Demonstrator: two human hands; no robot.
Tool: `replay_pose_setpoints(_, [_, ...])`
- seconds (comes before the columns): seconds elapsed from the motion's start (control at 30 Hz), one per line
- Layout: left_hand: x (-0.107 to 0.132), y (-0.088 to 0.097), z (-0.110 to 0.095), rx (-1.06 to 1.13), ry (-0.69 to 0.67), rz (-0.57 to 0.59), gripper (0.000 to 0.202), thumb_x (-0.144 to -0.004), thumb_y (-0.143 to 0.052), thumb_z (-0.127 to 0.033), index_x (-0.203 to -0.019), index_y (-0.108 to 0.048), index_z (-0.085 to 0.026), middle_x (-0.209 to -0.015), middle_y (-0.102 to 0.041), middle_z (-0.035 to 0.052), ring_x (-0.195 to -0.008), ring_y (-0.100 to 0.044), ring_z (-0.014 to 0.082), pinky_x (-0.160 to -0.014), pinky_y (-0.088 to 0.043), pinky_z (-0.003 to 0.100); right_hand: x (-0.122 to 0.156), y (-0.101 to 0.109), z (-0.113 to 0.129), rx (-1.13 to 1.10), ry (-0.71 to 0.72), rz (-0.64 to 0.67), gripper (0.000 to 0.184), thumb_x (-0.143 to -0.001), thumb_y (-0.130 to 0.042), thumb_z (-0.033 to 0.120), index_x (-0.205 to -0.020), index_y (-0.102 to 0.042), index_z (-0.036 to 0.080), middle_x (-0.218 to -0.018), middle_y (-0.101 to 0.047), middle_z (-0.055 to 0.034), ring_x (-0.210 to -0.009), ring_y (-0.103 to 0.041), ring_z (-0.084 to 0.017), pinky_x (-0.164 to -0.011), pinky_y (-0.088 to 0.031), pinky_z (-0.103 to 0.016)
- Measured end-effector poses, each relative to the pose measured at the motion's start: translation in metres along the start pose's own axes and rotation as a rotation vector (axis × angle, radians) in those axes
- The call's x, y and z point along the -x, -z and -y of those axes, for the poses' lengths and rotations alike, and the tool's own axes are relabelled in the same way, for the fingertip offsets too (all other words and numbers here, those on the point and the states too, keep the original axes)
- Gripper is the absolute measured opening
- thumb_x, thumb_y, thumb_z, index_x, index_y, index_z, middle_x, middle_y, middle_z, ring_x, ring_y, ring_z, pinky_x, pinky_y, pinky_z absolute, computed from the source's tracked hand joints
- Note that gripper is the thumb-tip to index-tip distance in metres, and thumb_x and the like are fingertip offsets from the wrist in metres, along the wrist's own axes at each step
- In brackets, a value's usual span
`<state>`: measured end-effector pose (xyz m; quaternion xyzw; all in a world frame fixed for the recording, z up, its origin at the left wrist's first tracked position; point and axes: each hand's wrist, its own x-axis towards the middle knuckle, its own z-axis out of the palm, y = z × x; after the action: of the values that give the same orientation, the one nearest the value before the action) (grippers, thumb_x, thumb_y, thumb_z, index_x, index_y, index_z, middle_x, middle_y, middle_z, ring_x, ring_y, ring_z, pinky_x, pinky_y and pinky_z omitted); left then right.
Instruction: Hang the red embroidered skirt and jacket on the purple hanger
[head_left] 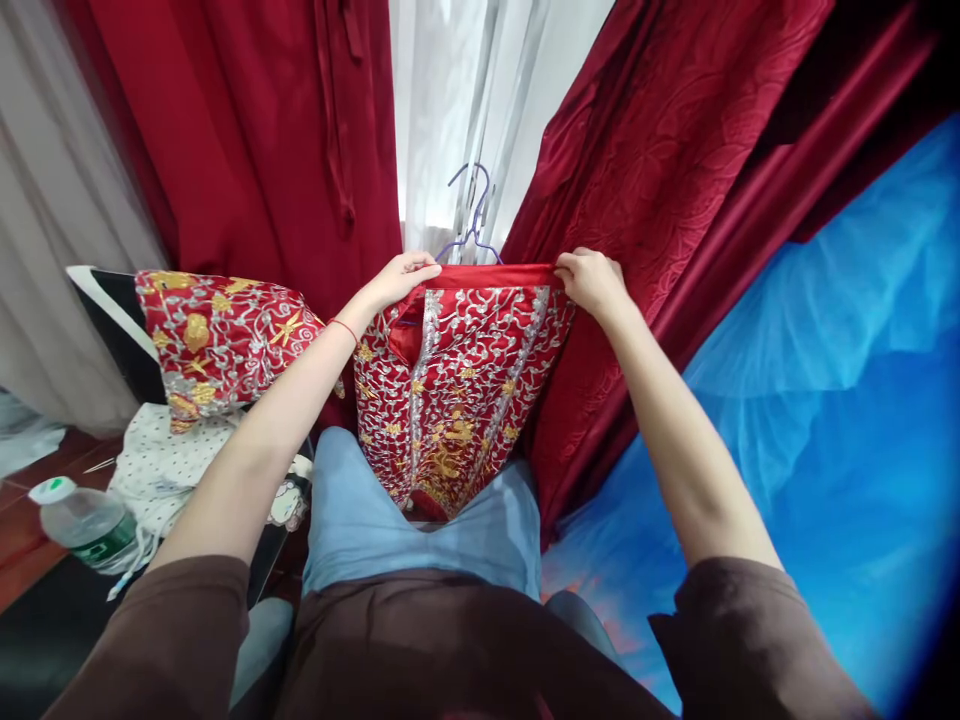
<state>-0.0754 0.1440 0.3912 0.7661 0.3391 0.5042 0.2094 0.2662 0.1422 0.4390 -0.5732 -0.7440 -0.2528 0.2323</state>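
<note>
A red skirt [472, 360] with silver and gold embroidery hangs upright in front of my knees. My left hand [401, 278] pinches one end of its plain red waistband, and my right hand [592, 280] pinches the other end, so the band is stretched level between them. Just behind the waistband rises the hook of a purple hanger [478, 205]; its lower part is hidden by the cloth. An opening shows at the skirt's left side, near my left hand. A matching embroidered red garment [225, 335] lies over a chair back to the left of my left forearm.
Red curtains [285, 120] and a white sheer curtain [435, 90] hang ahead. On the left, a plastic bottle [82, 525] lies tilted beside a white dotted cloth bag [161, 450] on a black seat. Bright blue fabric [840, 400] spreads along the right.
</note>
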Motion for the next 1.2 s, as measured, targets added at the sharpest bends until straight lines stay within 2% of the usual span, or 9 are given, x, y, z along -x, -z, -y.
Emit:
replay_pose_setpoints(0.1, [0.000, 0.002, 0.001, 0.124, 0.052, -0.006, 0.020, -0.086, -0.061, -0.037, -0.078, -0.057, -0.018, -0.076, -0.058, -0.0009, -0.076, -0.058, 0.0149, -0.078, -0.047, 0.029, 0.014, -0.020, 0.021, -0.144, -0.079, -0.355, 0.037, -0.101, -0.032, 0.025, -0.110, -0.067, 0.017, -0.109, -0.062, -0.0138, -0.095, -0.061, -0.022, -0.082, -0.050, -0.036])
replay_pose_setpoints(0.2, [0.002, 0.008, 0.008, 0.121, 0.070, -0.099, 0.019, -0.088, -0.058, -0.035, -0.078, -0.054, -0.019, -0.072, -0.056, -0.0014, -0.073, -0.057, 0.0146, -0.075, -0.047, 0.027, 0.027, -0.042, 0.044, -0.254, -0.067, -0.457, 0.040, -0.102, -0.025, 0.023, -0.117, -0.063, 0.018, -0.117, -0.057, -0.0149, -0.100, -0.059, -0.022, -0.086, -0.051, -0.037])
replay_pose_setpoints(0.4, [0.013, 0.037, 0.021, -0.443, -0.023, -0.076, 0.017, -0.093, -0.054, -0.033, -0.083, -0.060, -0.020, -0.075, -0.061, 0.0039, -0.082, -0.063, 0.0224, -0.087, -0.047, 0.036, 0.044, -0.059, 0.076, -0.252, 0.024, -0.164, 0.039, -0.099, -0.029, 0.022, -0.124, -0.059, 0.018, -0.126, -0.055, -0.0157, -0.111, -0.059, -0.025, -0.084, -0.054, -0.035])
replay_pose_setpoints(0.57, [0.022, 0.054, 0.020, -0.654, -0.006, -0.054, 0.022, -0.097, -0.048, -0.037, -0.094, -0.064, -0.023, -0.078, -0.065, 0.0084, -0.093, -0.066, 0.0289, -0.090, -0.045, 0.037, 0.056, -0.060, 0.110, -0.292, -0.075, -0.229, 0.047, -0.095, -0.032, 0.017, -0.140, -0.048, 0.015, -0.144, -0.044, -0.0213, -0.124, -0.053, -0.029, -0.093, -0.052, -0.045])
replay_pose_setpoints(0.63, [0.023, 0.052, 0.016, -0.645, -0.010, -0.071, 0.023, -0.098, -0.048, -0.038, -0.096, -0.064, -0.022, -0.077, -0.065, 0.0084, -0.095, -0.066, 0.0294, -0.091, -0.045, 0.038, 0.069, -0.069, 0.137, -0.279, 0.061, -0.182, 0.046, -0.093, -0.037, 0.016, -0.137, -0.051, 0.014, -0.143, -0.048, -0.0212, -0.130, -0.049, -0.031, -0.101, -0.047, -0.049])
replay_pose_setpoints(0.73, [0.024, 0.043, 0.010, -0.586, -0.005, -0.088, 0.024, -0.099, -0.047, -0.038, -0.097, -0.064, -0.022, -0.077, -0.065, 0.0074, -0.094, -0.065, 0.0296, -0.093, -0.043, 0.039, 0.097, -0.093, 0.192, -0.312, 0.323, 0.103, 0.033, -0.094, -0.042, 0.020, -0.119, -0.064, 0.015, -0.121, -0.066, -0.0172, -0.113, -0.060, -0.027, -0.099, -0.047, -0.042])
replay_pose_setpoints(0.83, [0.025, 0.037, 0.007, -0.556, -0.002, -0.100, 0.024, -0.099, -0.046, -0.038, -0.095, -0.064, -0.022, -0.078, -0.065, 0.0067, -0.092, -0.066, 0.0292, -0.093, -0.043, 0.039, 0.121, -0.121, 0.243, -0.406, 0.099, 0.338, 0.033, -0.099, -0.047, 0.040, -0.101, -0.069, 0.016, -0.098, -0.073, -0.0143, -0.091, -0.069, -0.024, -0.083, -0.051, -0.032])
replay_pose_setpoints(0.93, [0.027, 0.035, 0.006, -0.569, -0.007, -0.095, 0.024, -0.100, -0.044, -0.036, -0.094, -0.063, -0.022, -0.079, -0.066, 0.0068, -0.087, -0.066, 0.0285, -0.090, -0.043, 0.039, 0.127, -0.143, 0.271, -0.557, -0.131, 0.407, 0.035, -0.098, -0.051, 0.045, -0.088, -0.070, 0.018, -0.089, -0.075, -0.0103, -0.087, -0.070, -0.021, -0.080, -0.050, -0.028])
replay_pose_setpoints(1.2, [0.026, 0.028, 0.011, -0.498, 0.004, -0.120, 0.024, -0.099, -0.047, -0.038, -0.090, -0.063, -0.023, -0.083, -0.068, 0.0070, -0.095, -0.066, 0.0299, -0.095, -0.042, 0.041, 0.119, -0.157, 0.261, -0.722, -0.279, 0.382, 0.018, -0.091, -0.061, 0.031, -0.078, -0.070, 0.020, -0.084, -0.076, -0.0049, -0.087, -0.072, -0.018, -0.082, -0.053, -0.028])
